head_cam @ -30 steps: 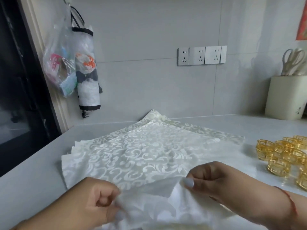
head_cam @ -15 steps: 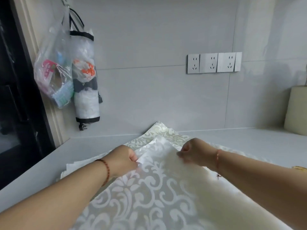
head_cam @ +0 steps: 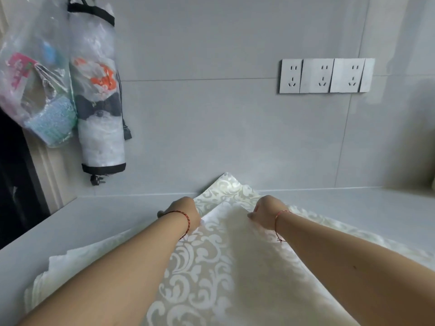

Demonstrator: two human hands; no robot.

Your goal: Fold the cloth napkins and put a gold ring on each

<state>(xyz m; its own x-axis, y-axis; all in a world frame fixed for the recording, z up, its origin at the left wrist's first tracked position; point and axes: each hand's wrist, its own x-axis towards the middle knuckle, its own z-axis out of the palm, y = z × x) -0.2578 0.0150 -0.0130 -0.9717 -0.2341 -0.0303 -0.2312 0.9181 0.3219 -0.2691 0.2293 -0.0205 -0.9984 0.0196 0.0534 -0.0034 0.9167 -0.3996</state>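
Both hands reach forward over a white kitchen counter, each gripping the far edge of a cream damask napkin. The left hand has its fingers curled under the cloth's left corner; the right hand pinches the edge just beside it, knuckles up. A thin red string bracelet circles the left wrist and another red cord the right.

The held napkin runs back from the hands toward the camera between the two forearms, its scroll pattern facing up on the left and its paler side showing on the right. It lies over a stack of similar napkins, whose layered edges show at the lower left and along the right. Just beyond the hands, a corner of the patterned stack curls up against the grey tiled wall.

On that wall, a row of white power sockets sits at the upper right. At the upper left hang a clear plastic bag stuffed with packets and a tube-shaped bag holder trimmed in black.
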